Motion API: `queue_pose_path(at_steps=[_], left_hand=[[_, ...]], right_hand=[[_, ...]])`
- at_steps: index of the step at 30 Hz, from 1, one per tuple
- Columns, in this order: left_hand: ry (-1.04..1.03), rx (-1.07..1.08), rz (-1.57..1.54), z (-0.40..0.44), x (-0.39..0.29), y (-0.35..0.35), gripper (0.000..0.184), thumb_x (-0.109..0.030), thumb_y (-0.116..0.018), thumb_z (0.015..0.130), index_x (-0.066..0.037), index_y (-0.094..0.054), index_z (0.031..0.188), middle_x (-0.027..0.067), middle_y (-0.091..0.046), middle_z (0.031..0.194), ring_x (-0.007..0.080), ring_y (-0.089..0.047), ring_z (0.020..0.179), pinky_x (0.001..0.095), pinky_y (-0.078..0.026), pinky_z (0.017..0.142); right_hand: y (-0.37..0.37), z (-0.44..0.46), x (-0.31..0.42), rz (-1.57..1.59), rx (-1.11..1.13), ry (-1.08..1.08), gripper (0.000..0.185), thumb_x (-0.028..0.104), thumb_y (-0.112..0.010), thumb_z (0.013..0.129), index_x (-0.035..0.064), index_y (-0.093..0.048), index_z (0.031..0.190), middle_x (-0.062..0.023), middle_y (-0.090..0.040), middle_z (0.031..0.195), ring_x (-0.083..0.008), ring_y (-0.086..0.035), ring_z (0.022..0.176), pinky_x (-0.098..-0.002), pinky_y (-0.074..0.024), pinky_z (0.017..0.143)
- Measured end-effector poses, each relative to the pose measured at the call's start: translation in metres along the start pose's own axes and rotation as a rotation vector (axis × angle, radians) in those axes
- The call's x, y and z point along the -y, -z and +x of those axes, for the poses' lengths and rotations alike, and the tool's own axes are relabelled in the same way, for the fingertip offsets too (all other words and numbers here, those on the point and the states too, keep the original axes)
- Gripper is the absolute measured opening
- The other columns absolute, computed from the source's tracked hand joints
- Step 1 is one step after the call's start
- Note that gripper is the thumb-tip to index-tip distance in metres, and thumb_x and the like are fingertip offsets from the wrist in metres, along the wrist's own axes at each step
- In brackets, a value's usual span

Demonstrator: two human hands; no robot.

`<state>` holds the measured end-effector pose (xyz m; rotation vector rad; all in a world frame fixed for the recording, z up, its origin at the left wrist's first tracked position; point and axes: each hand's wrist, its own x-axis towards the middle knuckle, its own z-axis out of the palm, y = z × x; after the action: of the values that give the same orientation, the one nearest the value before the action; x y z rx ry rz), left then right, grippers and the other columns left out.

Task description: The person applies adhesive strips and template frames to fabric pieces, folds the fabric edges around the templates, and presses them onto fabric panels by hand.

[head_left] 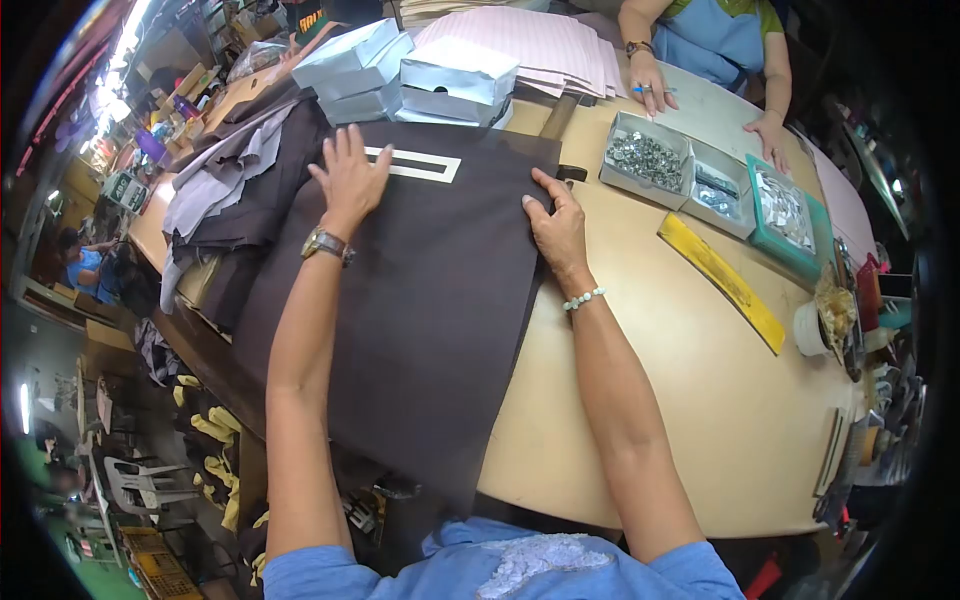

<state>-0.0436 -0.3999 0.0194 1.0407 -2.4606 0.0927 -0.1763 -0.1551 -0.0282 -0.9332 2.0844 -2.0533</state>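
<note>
A large piece of dark cloth (420,290) lies over the table and hangs past its near edge. On its far part sits a flat white rectangular frame (452,172) with a long slot through which the cloth shows. My left hand (352,182) lies flat on the cloth with spread fingers, its right side against the frame's left end, which it partly covers. At the cloth's right edge rests my right hand (560,222), index finger and thumb apart on the margin; its other fingers are partly hidden. A small black piece (573,174) lies beside that index finger.
White boxes (455,80) and a pink paper stack (530,45) stand at the back. Dark and grey cloth (225,180) piles up leftward. Rightward are trays of metal parts (645,158), a green tray (775,245) and a yellow strip (722,280). Another person's hands (655,92) rest opposite.
</note>
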Motion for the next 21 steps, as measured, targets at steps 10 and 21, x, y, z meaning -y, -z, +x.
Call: queue_pose_path(at_steps=[10,21], left_hand=[[0.028,0.004,-0.126,-0.023,-0.076,-0.040,0.079,-0.062,-0.049,0.084,-0.003,-0.045,0.136,0.0191,-0.038,0.144,0.0401,-0.021,0.138,0.0646,-0.007,0.108],[0.025,-0.015,-0.134,-0.024,-0.078,-0.034,0.088,-0.069,-0.055,0.075,-0.002,-0.050,0.131,0.0190,-0.041,0.141,0.0406,-0.023,0.137,0.0658,-0.008,0.107]], right_hand=[[0.014,0.013,-0.026,0.116,-0.352,-0.082,0.031,0.005,-0.049,0.087,0.0000,-0.055,0.116,-0.0122,-0.065,0.088,-0.0238,-0.062,0.079,-0.0362,-0.0489,0.075],[0.004,0.000,0.007,-0.548,-0.005,-0.017,0.067,0.022,-0.068,0.076,0.0021,-0.039,0.132,-0.0151,-0.066,0.085,-0.0339,-0.065,0.067,-0.0425,-0.0512,0.062]])
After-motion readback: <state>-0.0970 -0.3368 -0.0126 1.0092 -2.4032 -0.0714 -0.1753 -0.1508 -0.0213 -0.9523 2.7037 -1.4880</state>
